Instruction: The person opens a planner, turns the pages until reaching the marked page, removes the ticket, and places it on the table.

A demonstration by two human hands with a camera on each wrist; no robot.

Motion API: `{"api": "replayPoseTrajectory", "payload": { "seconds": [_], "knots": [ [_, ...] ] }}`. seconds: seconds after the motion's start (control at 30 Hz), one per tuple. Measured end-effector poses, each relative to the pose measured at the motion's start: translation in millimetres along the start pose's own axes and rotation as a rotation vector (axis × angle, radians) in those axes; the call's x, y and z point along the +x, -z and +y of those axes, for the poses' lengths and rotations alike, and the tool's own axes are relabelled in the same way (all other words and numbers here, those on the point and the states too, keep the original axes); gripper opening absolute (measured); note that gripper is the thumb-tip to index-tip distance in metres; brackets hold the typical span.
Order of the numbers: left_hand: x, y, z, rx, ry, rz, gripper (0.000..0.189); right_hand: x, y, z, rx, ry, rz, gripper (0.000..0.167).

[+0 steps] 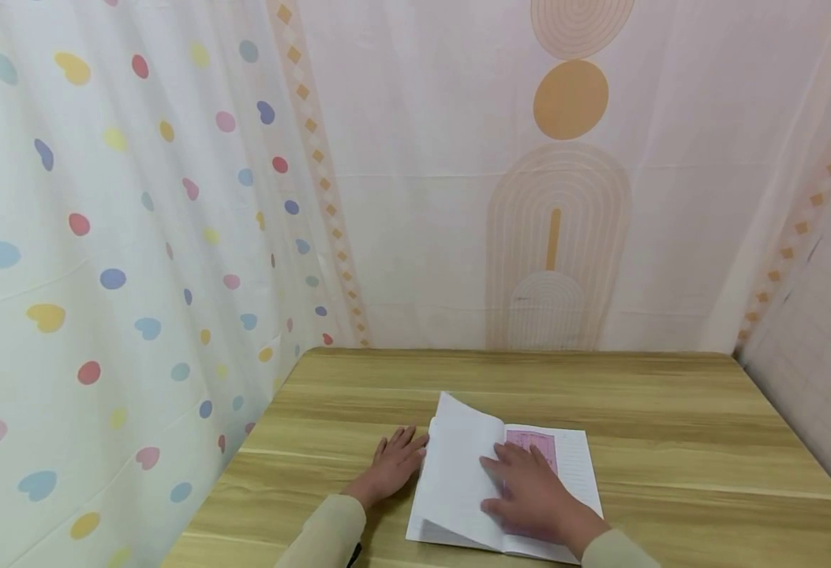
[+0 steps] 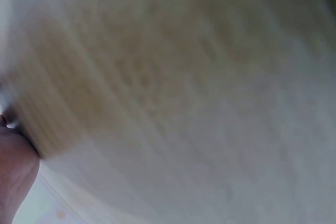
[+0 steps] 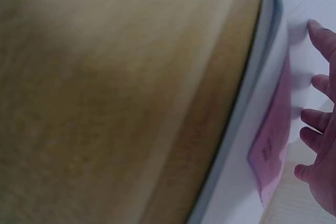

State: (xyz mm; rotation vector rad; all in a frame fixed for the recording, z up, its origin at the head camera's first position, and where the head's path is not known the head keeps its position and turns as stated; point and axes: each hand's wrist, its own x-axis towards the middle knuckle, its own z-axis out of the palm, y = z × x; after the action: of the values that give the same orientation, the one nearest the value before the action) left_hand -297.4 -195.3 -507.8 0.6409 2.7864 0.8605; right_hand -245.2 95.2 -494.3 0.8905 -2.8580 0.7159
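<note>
An open notebook [image 1: 462, 481] lies on the wooden table in the head view, its left-hand pages partly raised and curved. On its lined right-hand page is a pink rectangular sheet [image 1: 544, 446], mostly covered by my right hand [image 1: 529, 491]. That hand's fingers are spread over the sheet and reach the inner edge of the left page. The right wrist view shows the same fingers [image 3: 316, 119] extended beside the pink sheet [image 3: 273, 148]. My left hand [image 1: 395, 465] rests on the table with fingers spread, its fingertips at the notebook's left edge. Only a bit of it [image 2: 17, 174] appears in the left wrist view.
The wood-grain table [image 1: 671, 442] extends around the notebook on all sides. A white curtain with coloured dots [image 1: 174, 237] hangs along the left. Behind the table's far edge hangs a patterned cloth [image 1: 429, 237].
</note>
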Motion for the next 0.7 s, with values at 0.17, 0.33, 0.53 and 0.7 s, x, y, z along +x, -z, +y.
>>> {"api": "replayPoseTrajectory", "payload": {
  "seconds": [0.17, 0.33, 0.53, 0.7],
  "knots": [
    [0.8, 0.3, -1.2, -0.039, 0.017, 0.003, 0.062, -2.7, -8, 1, -0.086, 0.005, -0.01, 0.062],
    [1.1, -0.6, -2.7, 0.064, 0.024, -0.041, 0.084, -2.8, -9, 0, -0.085, -0.002, -0.01, 0.06],
    [0.2, -0.4, -2.3, 0.083, 0.013, -0.062, 0.087, -3.7, -3, 3, -0.024, -0.013, 0.028, 0.06],
    [1.1, -1.0, -3.9, 0.078, 0.016, -0.066, 0.087, -3.3, 3, 13, 0.034, -0.051, 0.081, 0.06]
  ]
}}
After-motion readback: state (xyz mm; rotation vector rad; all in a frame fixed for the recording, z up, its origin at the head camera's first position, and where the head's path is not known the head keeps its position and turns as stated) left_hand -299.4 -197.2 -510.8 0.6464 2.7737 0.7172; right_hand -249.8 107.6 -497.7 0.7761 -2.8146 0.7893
